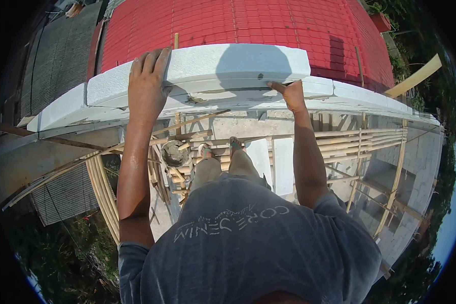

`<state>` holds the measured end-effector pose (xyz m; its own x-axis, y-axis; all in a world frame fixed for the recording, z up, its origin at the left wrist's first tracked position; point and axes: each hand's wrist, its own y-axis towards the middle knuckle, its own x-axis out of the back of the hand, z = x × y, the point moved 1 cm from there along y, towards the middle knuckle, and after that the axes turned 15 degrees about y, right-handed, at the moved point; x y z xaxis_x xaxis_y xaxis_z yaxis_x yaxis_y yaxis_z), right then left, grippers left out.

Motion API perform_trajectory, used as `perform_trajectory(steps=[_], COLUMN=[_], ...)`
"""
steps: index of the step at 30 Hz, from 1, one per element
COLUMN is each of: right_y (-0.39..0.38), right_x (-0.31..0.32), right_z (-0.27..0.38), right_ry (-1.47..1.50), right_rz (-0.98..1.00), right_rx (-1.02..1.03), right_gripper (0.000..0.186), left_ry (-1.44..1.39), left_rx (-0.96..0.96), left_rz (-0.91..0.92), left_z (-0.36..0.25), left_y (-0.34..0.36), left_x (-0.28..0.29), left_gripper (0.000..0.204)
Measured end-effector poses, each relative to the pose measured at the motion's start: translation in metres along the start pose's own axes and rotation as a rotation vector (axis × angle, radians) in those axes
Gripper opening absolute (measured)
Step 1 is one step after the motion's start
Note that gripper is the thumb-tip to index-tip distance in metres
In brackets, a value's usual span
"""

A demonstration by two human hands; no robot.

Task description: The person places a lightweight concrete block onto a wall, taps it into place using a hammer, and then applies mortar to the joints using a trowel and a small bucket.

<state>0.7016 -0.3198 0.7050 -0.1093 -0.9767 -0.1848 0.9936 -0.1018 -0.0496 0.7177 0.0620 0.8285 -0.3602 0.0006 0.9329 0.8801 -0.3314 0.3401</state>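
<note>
Nearest: person's dark grey shirt (258,243), and below it sandalled feet on bamboo poles (354,141). By the feet, a round bucket (176,164) of grey mix to the left, two pale slabs (283,167) to the right. Farther out, a long white block (192,66) lies along the top of the white block wall (63,109), a rounded shadow across it. Left hand (148,83) grasps it left of centre, fingers over the top. Right hand (291,94) touches the lower near edge by the right end (cannot tell whether the hidden fingers grip). Beyond the wall, a red tiled roof (213,23).
</note>
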Motion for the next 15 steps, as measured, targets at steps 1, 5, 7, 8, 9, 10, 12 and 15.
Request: perform_trajectory(steps=[1, 5, 7, 8, 9, 10, 12, 15], right_y=[0.000, -0.001, -0.001, -0.001, -0.003, -0.005, -0.008, -0.008], right_x=[-0.001, -0.006, -0.004, -0.005, -0.006, -0.006, -0.006, -0.004], right_z=[0.000, -0.008, -0.010, -0.009, -0.007, -0.006, -0.006, -0.009], right_ry=[-0.052, 0.062, 0.078, 0.093, 0.096, 0.097, 0.099, 0.002], right_rz=[0.001, 0.029, 0.044, 0.072, 0.067, 0.070, 0.073, 0.067], right_rx=[0.011, 0.073, 0.077, 0.080, 0.079, 0.084, 0.089, 0.075], right_gripper=[0.059, 0.060, 0.060, 0.060, 0.060, 0.060, 0.059, 0.058], left_ry=[-0.007, 0.043, 0.055, 0.044, 0.033, 0.034, 0.059, 0.055], left_rx=[-0.017, 0.004, -0.002, 0.010, 0.023, 0.018, 0.023, -0.010], left_rz=[0.000, 0.024, 0.024, 0.033, 0.043, 0.044, 0.056, -0.010], left_z=[-0.001, 0.001, 0.001, 0.002, 0.002, 0.002, 0.001, 0.001], left_y=[-0.001, -0.004, -0.004, -0.004, -0.004, -0.004, -0.005, -0.005], left_x=[0.000, 0.004, 0.002, 0.002, 0.001, 0.001, 0.002, 0.004], left_gripper=[0.091, 0.092, 0.092, 0.091, 0.091, 0.091, 0.092, 0.091])
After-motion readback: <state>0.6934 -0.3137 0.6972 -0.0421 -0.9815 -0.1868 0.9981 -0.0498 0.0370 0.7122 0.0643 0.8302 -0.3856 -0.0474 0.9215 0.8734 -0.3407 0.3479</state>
